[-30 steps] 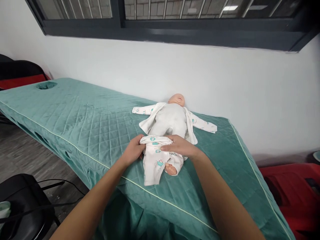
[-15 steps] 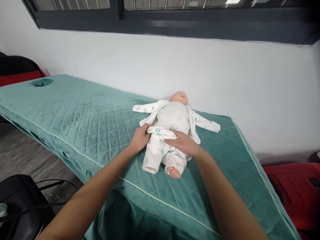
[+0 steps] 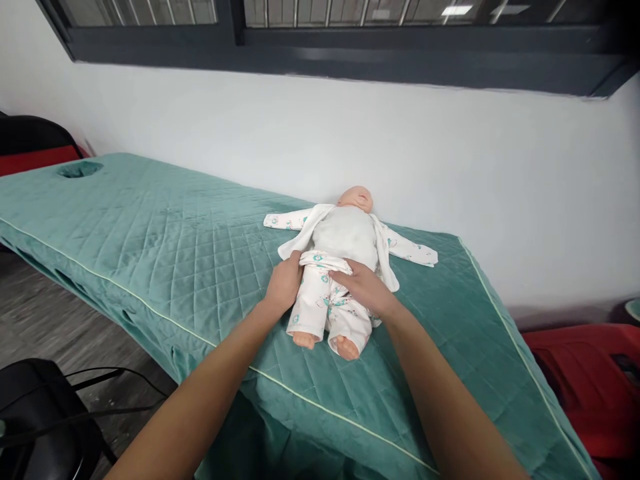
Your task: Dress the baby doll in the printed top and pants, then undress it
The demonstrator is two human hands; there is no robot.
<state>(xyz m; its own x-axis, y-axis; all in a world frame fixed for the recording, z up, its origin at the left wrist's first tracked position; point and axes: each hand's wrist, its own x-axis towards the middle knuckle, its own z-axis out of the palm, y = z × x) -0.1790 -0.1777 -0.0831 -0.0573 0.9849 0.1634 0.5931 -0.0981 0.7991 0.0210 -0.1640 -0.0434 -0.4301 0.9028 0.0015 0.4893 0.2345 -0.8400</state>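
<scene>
Head: trousers [image 3: 311,303] between both grips [image 3: 284,283] [image 3: 369,288]

No text, number or sign is legible. Prints [image 3: 318,258] on the trousers [image 3: 307,310], low on the doll [image 3: 345,233], are too small to read.

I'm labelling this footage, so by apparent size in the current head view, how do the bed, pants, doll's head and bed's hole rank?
1. Bed
2. Pants
3. Doll's head and bed's hole: too alike to rank
</scene>
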